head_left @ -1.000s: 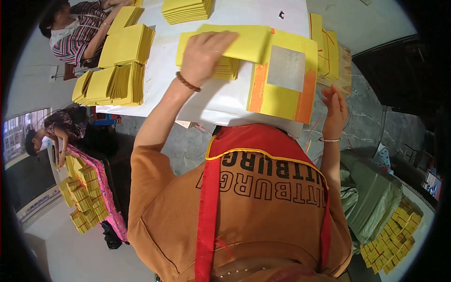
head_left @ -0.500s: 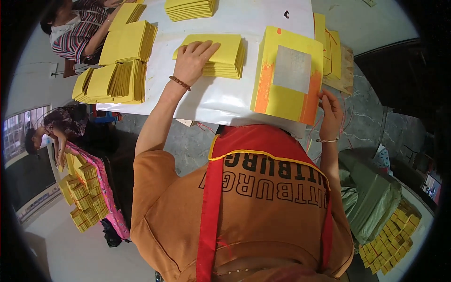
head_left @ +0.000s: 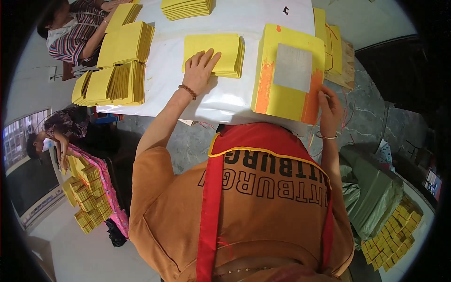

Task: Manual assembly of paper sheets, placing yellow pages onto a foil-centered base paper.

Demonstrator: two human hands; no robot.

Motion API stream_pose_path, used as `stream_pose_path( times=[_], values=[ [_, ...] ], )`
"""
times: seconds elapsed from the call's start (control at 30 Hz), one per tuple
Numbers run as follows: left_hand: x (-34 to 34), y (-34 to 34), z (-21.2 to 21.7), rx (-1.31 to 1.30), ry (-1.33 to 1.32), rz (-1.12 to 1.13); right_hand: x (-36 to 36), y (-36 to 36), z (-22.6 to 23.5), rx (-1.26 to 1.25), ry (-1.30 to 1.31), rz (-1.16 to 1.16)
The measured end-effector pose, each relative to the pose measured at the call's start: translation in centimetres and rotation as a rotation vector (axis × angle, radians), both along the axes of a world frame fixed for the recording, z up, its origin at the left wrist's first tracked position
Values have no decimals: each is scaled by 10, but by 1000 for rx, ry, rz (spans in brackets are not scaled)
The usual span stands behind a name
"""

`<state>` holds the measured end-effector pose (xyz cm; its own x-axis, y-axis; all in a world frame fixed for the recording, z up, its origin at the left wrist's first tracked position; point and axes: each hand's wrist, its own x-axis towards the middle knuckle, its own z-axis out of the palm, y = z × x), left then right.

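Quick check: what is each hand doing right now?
Left hand: open, flat on the small stack of yellow paper.
Right hand: fingers pinching the edge of the large yellow sheet.

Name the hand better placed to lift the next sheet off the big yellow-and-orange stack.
Probably the right hand: its fingers already touch the near right edge of the yellow-and-orange stack. The left hand lies flat on the folded yellow pile.

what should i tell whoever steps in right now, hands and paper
Left hand lies flat, fingers spread, on the small yellow stack on the white table.
Right hand pinches the near right edge of the big yellow sheet with orange bands and a silver square.
Done: folded stacks sit at the table's far left.
Left: the big sheet lies unfolded.
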<state>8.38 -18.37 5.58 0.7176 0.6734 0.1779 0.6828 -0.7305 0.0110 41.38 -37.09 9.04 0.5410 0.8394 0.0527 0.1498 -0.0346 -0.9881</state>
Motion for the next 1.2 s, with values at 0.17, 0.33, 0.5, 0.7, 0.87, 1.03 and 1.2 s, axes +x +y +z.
stream_pose_path(
  times=[0.17,0.33,0.5,0.7,0.87,1.03,1.2],
  values=[
    [0,8,32,-120,18,-44,-4,3,11,76,-541,102],
    [16,2,59,-93,-36,-114,-2,2,9,40,-643,154],
    [75,-49,79,-158,-216,-294,-2,4,6,76,-585,175],
    [126,-96,86,-123,-250,-597,2,6,0,99,-489,178],
    [132,-88,90,-288,-326,-670,11,3,-12,92,-195,175],
    [140,-80,90,-511,-441,-670,12,0,-10,68,-25,201],
    [146,-73,101,-917,-330,-407,16,3,-9,63,-82,227]
  ],
)
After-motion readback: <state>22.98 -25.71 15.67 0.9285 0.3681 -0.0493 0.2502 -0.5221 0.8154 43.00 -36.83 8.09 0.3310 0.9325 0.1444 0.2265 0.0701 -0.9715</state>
